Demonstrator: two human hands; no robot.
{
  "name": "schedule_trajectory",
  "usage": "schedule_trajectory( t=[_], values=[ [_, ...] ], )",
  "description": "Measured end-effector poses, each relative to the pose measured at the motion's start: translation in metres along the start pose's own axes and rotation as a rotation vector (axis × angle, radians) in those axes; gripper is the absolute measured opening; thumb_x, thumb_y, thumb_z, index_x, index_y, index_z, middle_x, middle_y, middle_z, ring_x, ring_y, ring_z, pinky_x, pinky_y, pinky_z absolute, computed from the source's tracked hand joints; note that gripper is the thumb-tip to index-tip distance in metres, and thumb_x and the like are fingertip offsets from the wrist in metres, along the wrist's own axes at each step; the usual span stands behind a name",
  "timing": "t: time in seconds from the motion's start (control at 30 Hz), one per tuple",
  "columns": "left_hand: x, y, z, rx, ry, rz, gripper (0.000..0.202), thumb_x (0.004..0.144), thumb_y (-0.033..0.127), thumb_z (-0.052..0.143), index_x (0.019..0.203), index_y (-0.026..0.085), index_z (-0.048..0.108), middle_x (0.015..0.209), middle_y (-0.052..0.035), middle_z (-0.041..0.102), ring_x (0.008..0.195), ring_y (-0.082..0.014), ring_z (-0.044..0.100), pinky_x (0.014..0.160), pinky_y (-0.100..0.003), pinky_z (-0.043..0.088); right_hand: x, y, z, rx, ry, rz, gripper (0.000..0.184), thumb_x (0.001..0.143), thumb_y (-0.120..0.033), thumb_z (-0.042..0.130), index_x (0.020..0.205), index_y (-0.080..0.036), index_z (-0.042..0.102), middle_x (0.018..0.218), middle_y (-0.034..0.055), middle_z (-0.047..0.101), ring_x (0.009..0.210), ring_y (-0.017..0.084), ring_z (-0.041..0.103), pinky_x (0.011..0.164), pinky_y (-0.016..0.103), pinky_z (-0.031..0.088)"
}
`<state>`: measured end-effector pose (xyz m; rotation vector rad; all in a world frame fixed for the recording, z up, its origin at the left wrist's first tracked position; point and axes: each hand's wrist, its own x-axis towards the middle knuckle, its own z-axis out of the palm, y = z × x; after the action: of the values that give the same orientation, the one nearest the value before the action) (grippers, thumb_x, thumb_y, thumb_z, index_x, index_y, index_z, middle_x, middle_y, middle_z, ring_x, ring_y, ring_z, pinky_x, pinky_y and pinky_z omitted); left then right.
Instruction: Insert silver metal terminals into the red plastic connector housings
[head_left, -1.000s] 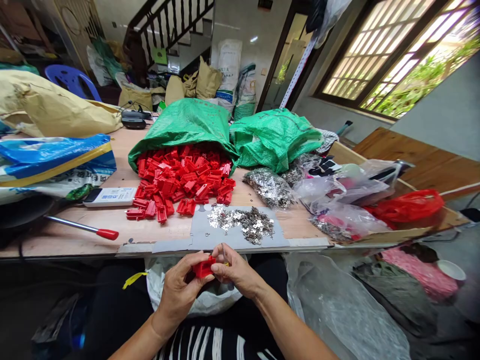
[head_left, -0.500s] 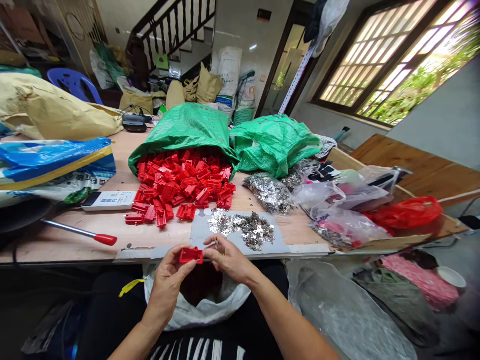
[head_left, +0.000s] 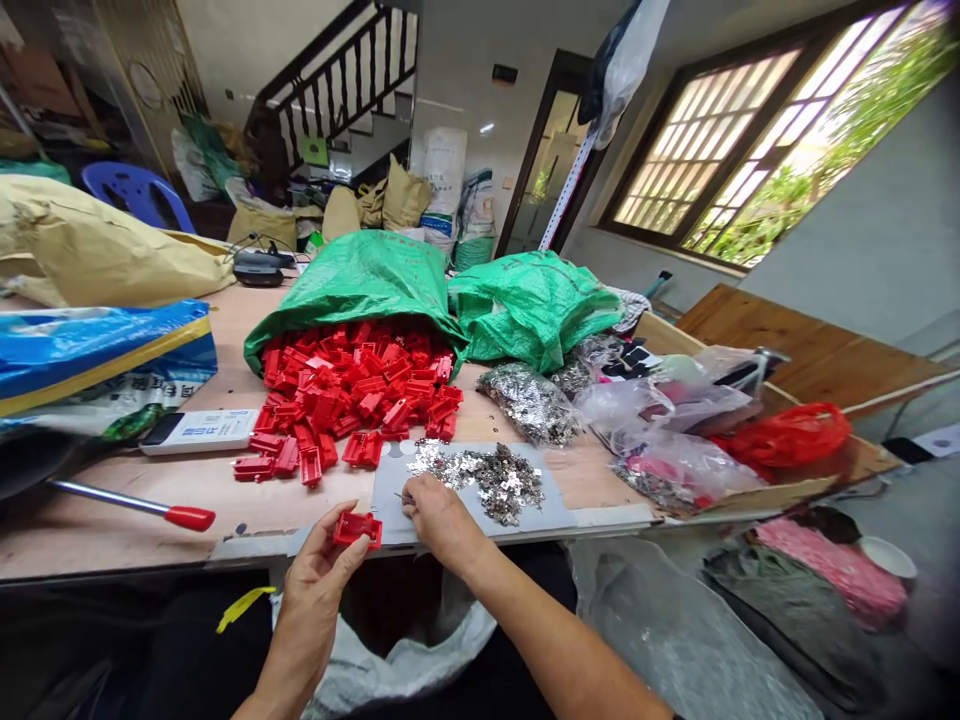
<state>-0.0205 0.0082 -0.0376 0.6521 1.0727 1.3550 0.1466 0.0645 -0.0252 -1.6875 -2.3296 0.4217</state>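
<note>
My left hand pinches a small red plastic housing, its hollow side facing up, at the table's front edge. My right hand is closed at the near side of a grey sheet; a thin dark tip pokes out between its fingers, too small to name. Just beyond it on the sheet lie small silver metal pieces and a darker heap of metal pieces. Many more red housings spill from a green woven sack. Below my hands an open white sack sits on my lap.
Left on the table are a white box, a red-tipped metal lever and a blue bag. To the right are a second green sack, a clear bag of metal pieces and a tray with plastic bags.
My right hand has moved away from the red housing, forward to the metal pieces on the sheet. My left hand still holds the housing, slightly lower and further left. The view has shifted.
</note>
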Motion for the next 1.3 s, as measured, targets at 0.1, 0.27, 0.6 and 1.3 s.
schedule_trajectory(
  t=[0.1, 0.27, 0.6, 1.3],
  values=[
    [-0.003, 0.013, 0.009, 0.018, -0.062, 0.053, 0.058, 0.070, 0.032, 0.077, 0.124, 0.025, 0.058, 0.114, -0.0024, 0.069, 0.105, -0.0174, 0.062, 0.092, -0.024, 0.047, -0.003, 0.000, 0.000, -0.024, -0.007, -0.028, 0.015, 0.086, -0.011, 0.054, 0.099, -0.019, 0.057, 0.094, 0.0057, 0.061, 0.080, 0.017, 0.057, 0.069, 0.025, 0.041],
    [-0.007, 0.028, 0.020, 0.004, -0.137, 0.069, 0.055, 0.072, 0.029, 0.076, 0.125, 0.027, 0.059, 0.119, -0.0013, 0.067, 0.107, -0.0170, 0.061, 0.093, -0.024, 0.047, -0.004, 0.007, -0.005, 0.213, 0.076, -0.077, 0.015, 0.083, -0.007, 0.055, 0.091, -0.018, 0.057, 0.089, 0.0034, 0.062, 0.083, 0.015, 0.056, 0.074, 0.025, 0.040],
    [-0.003, 0.021, 0.021, -0.195, -0.116, -0.105, 0.055, 0.070, 0.025, 0.077, 0.123, 0.026, 0.060, 0.103, -0.0015, 0.071, 0.090, -0.0116, 0.065, 0.082, -0.020, 0.051, -0.022, -0.013, -0.030, 0.857, 0.116, -0.051, 0.009, 0.088, -0.024, 0.056, 0.081, -0.018, 0.057, 0.068, -0.0044, 0.052, 0.061, 0.010, 0.045, 0.060, 0.021, 0.035],
    [0.002, 0.012, 0.017, 0.040, -0.232, 0.016, 0.043, 0.074, 0.029, 0.072, 0.116, 0.023, 0.061, 0.102, -0.0036, 0.070, 0.095, -0.0174, 0.063, 0.084, -0.027, 0.048, -0.043, -0.006, -0.024, 0.802, -0.052, -0.099, 0.028, 0.087, -0.024, 0.059, 0.113, -0.022, 0.049, 0.088, -0.0021, 0.056, 0.062, 0.009, 0.046, 0.059, 0.021, 0.039]
  ],
)
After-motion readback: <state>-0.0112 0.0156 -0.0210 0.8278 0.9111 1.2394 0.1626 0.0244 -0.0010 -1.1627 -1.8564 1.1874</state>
